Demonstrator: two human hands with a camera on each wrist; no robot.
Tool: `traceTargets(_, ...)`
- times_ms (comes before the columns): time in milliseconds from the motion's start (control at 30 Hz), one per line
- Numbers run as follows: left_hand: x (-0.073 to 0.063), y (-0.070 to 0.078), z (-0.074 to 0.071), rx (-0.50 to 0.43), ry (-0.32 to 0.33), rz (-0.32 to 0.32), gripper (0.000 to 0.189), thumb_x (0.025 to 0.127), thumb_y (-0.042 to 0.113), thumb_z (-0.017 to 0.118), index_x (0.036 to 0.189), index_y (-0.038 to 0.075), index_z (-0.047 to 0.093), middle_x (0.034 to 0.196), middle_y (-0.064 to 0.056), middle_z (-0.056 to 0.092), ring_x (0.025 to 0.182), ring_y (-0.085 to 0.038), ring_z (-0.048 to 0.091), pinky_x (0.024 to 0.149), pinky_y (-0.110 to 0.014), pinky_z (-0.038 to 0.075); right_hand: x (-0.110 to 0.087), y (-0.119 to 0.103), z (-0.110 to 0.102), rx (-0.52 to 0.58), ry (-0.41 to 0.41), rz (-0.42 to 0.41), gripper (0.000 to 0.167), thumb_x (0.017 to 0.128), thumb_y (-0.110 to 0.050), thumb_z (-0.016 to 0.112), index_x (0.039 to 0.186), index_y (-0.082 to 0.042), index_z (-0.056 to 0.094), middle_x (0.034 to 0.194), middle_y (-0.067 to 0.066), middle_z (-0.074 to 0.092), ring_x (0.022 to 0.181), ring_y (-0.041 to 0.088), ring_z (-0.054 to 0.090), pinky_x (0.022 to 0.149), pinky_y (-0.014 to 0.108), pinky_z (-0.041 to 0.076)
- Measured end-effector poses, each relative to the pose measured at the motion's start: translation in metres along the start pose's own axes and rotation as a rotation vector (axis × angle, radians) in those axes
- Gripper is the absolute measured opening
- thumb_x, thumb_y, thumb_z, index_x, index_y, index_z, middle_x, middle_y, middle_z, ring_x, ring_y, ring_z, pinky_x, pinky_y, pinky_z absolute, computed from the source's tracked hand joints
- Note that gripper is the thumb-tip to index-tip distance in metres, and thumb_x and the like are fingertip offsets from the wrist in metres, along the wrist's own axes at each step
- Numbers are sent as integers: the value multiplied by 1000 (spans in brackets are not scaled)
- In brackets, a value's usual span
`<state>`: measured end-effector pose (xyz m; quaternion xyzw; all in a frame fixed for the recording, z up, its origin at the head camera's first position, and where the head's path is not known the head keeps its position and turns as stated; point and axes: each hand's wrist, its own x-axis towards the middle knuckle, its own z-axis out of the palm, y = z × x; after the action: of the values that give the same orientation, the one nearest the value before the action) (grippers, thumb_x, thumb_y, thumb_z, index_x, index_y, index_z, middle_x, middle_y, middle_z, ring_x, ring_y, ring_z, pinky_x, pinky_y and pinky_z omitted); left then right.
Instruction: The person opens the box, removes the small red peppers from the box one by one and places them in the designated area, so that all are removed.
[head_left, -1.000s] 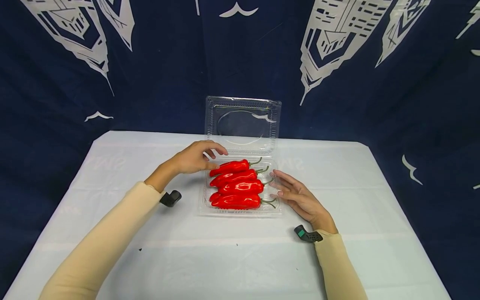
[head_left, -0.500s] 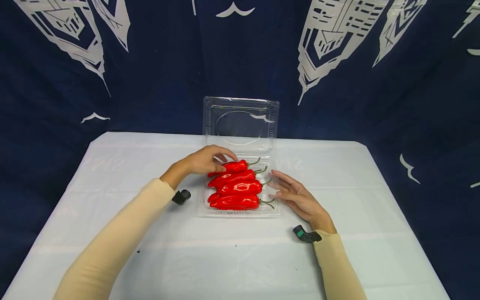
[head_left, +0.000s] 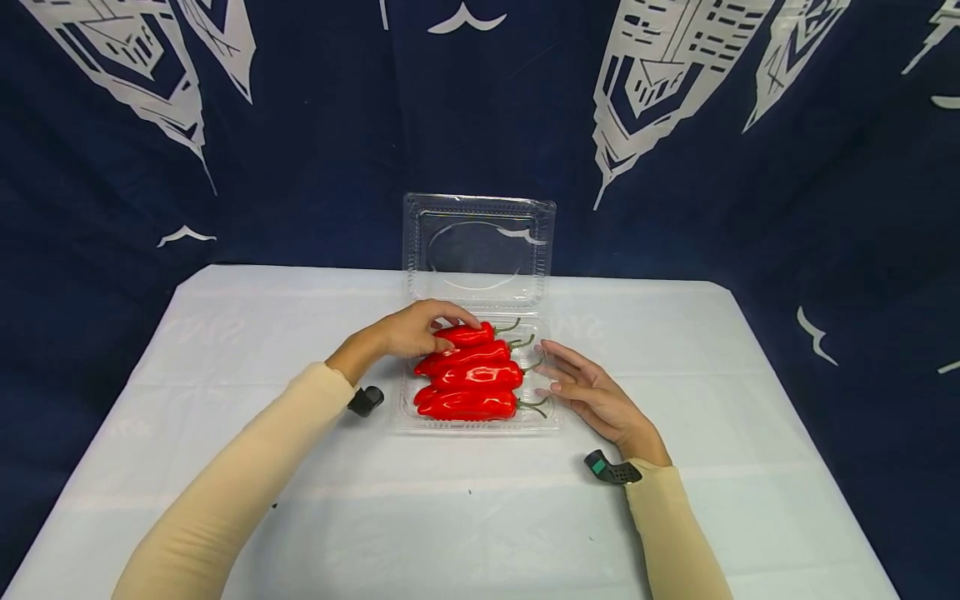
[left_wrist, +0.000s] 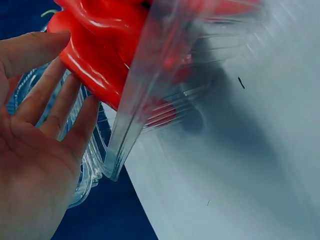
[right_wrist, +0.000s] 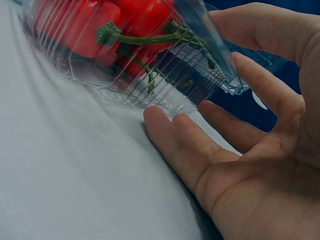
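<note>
A clear plastic clamshell box (head_left: 477,428) lies on the table with its lid (head_left: 480,250) raised at the back. Several shiny red peppers (head_left: 472,405) with green stems lie crosswise in its base. My left hand (head_left: 412,330) holds the rearmost red pepper (head_left: 476,336), thumb on the near side and fingers on the far side. In the left wrist view the thumb touches that pepper (left_wrist: 92,67). My right hand (head_left: 603,402) rests at the box's right side, fingers loosely spread. In the right wrist view its fingertips are at the ribbed wall (right_wrist: 165,97).
A white cloth covers the table (head_left: 420,525). Behind it hangs a dark blue curtain (head_left: 322,142) with white building prints. Small dark specks lie on the cloth. Each wrist carries a black strapped device (head_left: 613,468).
My left hand has moved right and slightly nearer, from the rear pepper's tip to around its body. That pepper has shifted slightly. My right hand has stayed at the box's side.
</note>
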<state>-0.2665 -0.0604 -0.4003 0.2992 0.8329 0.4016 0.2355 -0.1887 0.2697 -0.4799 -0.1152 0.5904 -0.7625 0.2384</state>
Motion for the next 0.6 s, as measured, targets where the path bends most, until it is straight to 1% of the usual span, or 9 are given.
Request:
traceTargets(67, -1, 0, 1, -8, -1, 23, 47, 90, -7, 63, 133, 10, 63, 142, -10, 56, 134, -31, 50, 115, -51, 38, 0, 0, 0, -2, -1, -2, 74, 95, 2, 60, 159, -7, 23, 167, 15, 12, 137, 14, 47, 106, 37, 48)
traceTargets(233, -2, 2, 2, 20, 11, 88, 47, 90, -8, 62, 134, 9, 63, 139, -10, 59, 131, -30, 53, 115, -49, 39, -1, 1, -1, -11, 3, 0, 73, 96, 2, 59, 159, -7, 23, 168, 14, 11, 138, 14, 47, 106, 36, 48)
traceTargets(333, -1, 4, 3, 37, 17, 97, 49, 89, -7, 63, 135, 9, 62, 139, -9, 59, 129, -30, 54, 114, -47, 41, -2, 1, -1, -13, 8, 2, 73, 96, 1, 60, 159, -8, 24, 168, 14, 12, 138, 15, 46, 106, 36, 48)
traceTargets(500, 0, 3, 4, 47, 19, 44, 49, 90, -6, 63, 135, 14, 63, 142, -8, 58, 128, -32, 54, 111, -48, 43, -1, 2, -1, -2, 7, 2, 73, 95, 1, 61, 158, -8, 25, 167, 13, 14, 140, 18, 45, 106, 35, 48)
traceTargets(600, 1, 2, 5, 47, 17, 27, 48, 91, -6, 63, 134, 16, 65, 141, -7, 59, 126, -30, 55, 111, -47, 43, 0, 3, -3, 1, -3, -3, 71, 96, 2, 60, 158, -8, 26, 167, 13, 15, 139, 17, 45, 106, 35, 49)
